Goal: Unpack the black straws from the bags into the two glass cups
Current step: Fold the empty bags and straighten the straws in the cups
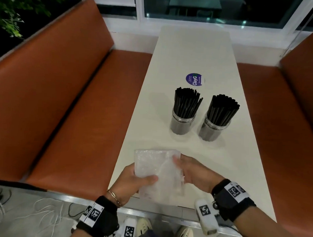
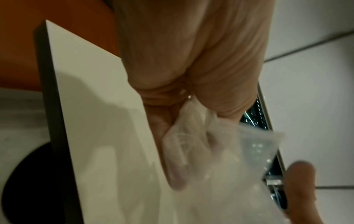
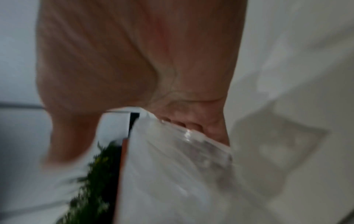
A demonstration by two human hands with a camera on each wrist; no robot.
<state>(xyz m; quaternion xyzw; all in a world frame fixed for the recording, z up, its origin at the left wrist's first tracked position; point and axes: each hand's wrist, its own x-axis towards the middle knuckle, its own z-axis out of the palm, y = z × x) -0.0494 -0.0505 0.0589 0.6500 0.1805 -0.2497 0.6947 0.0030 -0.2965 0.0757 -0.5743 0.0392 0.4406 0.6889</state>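
Both your left hand (image 1: 131, 181) and right hand (image 1: 194, 172) grasp the clear bag (image 1: 157, 170), which looks empty, above the table's (image 1: 190, 53) near edge. The black straws (image 1: 186, 103) stand in the 2 glass cups (image 1: 181, 124). Sweep the bag forward and you risk toppling them.

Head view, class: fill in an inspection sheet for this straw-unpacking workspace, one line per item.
Surface: white table, long, with a round purple sticker.
Job's things: two glass cups, upright, side by side, both packed with black straws; clear plastic bag, no straws seen inside.
Clutter: nothing seen.
Grippers: left hand and right hand both grip the bag.
Cables: white and dark cords on the floor.
Surroundings: orange bench seats, window, plant.
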